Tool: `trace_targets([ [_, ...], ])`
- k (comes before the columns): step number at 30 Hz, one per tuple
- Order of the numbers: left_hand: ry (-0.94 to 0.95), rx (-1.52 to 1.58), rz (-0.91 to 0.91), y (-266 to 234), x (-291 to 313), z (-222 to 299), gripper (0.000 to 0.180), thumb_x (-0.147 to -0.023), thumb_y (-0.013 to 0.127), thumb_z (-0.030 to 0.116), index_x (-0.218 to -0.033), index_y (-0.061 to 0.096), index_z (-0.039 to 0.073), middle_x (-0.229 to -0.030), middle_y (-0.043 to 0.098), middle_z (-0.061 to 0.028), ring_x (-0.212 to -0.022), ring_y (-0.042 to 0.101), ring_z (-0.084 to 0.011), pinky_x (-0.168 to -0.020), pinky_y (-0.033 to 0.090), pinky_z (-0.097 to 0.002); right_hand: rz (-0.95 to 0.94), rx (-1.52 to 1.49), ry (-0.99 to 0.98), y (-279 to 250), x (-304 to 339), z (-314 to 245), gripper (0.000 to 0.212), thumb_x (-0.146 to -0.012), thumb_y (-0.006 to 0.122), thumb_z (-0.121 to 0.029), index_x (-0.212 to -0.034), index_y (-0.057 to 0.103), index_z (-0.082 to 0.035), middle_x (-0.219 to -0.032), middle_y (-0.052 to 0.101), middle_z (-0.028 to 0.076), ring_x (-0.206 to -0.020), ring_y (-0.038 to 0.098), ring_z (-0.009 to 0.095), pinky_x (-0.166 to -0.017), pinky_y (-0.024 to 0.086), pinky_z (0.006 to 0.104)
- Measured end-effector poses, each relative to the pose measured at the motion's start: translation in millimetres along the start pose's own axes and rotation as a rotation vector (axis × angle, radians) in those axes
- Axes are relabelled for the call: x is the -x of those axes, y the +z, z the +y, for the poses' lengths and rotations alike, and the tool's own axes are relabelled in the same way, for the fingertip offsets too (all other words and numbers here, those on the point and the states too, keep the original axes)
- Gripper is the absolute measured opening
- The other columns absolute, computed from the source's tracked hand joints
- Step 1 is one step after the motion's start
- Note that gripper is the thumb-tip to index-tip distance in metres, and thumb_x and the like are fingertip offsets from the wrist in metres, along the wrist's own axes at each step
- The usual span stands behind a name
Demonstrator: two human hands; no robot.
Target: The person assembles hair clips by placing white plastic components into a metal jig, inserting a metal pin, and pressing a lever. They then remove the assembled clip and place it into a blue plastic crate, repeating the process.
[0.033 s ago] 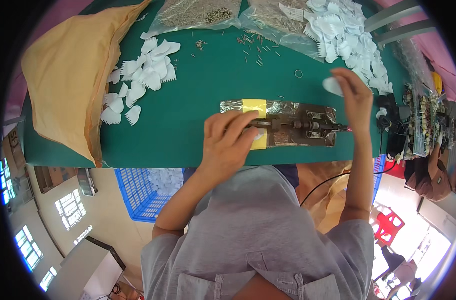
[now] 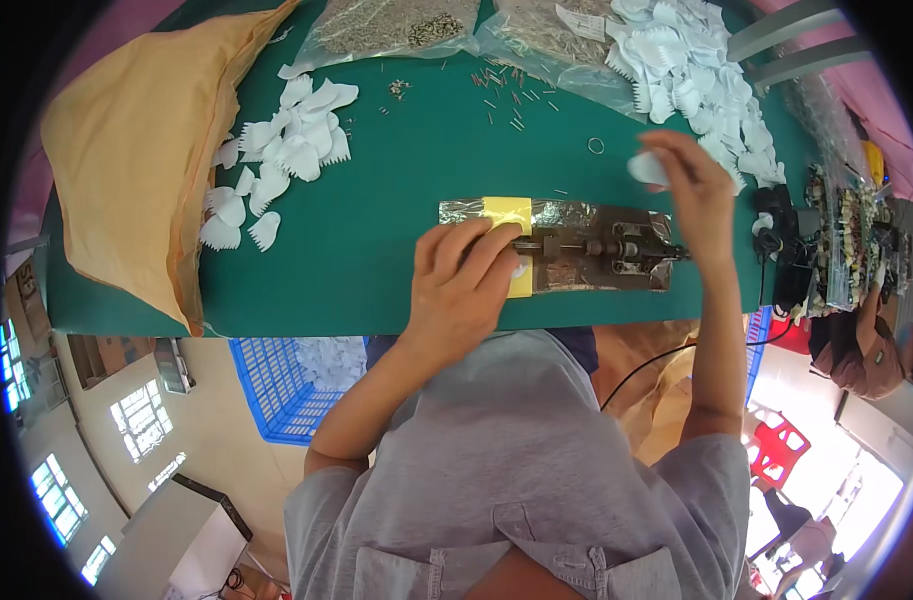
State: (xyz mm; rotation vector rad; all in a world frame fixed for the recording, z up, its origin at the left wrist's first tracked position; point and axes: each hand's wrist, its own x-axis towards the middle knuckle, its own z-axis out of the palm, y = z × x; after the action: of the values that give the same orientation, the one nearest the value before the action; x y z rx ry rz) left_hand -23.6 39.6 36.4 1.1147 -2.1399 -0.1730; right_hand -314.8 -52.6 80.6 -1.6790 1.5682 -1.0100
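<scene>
A dark metal hand-press-like device lies lengthwise on a base wrapped in shiny brown tape, with a yellow band at its left end. My left hand is closed at that end. A small part of a white plastic piece shows by its fingertips; the rest is hidden. Raised over the table to the right of the device, my right hand pinches another white plastic piece with a rounded end, a little blurred. A metal ring lies to the left of that hand.
White toothed plastic pieces lie in a left pile and a larger right pile. Small metal pins are scattered between, below clear bags. A brown paper sack stands left; a blue basket sits below the table edge.
My right hand has shifted slightly left and away from me with the white piece. My left hand stays at the device's left end, with its fingers slightly moved.
</scene>
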Motion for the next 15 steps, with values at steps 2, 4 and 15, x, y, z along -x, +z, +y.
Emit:
trace_targets([
  [2, -0.035, -0.055, -0.053, 4.1, -3.8, 2.9, 0.026, -0.078, 0.077, 0.004, -0.102, 0.069, 0.011, -0.129, 0.066, -0.0035, -0.122, 0.057, -0.0305, -0.101, 0.044, -0.0487, -0.154, 0.018, -0.049, 28.9, 0.6, -27.3, 0.022, -0.101, 0.067, -0.007, -0.123, 0.073, -0.008, -0.104, 0.077, 0.005, -0.09, 0.074, 0.013, -0.076, 0.061, 0.0296],
  [4, -0.043, -0.021, -0.052, 3.1, -2.7, -1.9, 0.026, -0.078, 0.077, 0.004, -0.102, 0.07, 0.011, -0.127, 0.067, -0.0039, -0.122, 0.057, -0.0308, -0.1, 0.044, -0.0482, -0.26, -0.003, -0.066, 56.1, 1.9, -41.7, 0.025, -0.1, 0.068, -0.006, -0.124, 0.071, -0.007, -0.102, 0.077, 0.009, -0.09, 0.076, 0.015, -0.076, 0.062, 0.0306],
  [15, -0.035, 0.122, 0.135, 22.6, 10.9, -14.9, 0.028, -0.078, 0.083, 0.01, -0.103, 0.071, 0.012, -0.117, 0.068, -0.0051, -0.109, 0.064, -0.0306, -0.09, 0.048, -0.0442, -0.22, 0.225, -0.398, 115.6, -31.5, -15.8, 0.023, -0.091, 0.067, 0.0, -0.114, 0.072, -0.004, -0.114, 0.074, 0.012, -0.111, 0.071, 0.027, -0.097, 0.056, 0.0383],
])
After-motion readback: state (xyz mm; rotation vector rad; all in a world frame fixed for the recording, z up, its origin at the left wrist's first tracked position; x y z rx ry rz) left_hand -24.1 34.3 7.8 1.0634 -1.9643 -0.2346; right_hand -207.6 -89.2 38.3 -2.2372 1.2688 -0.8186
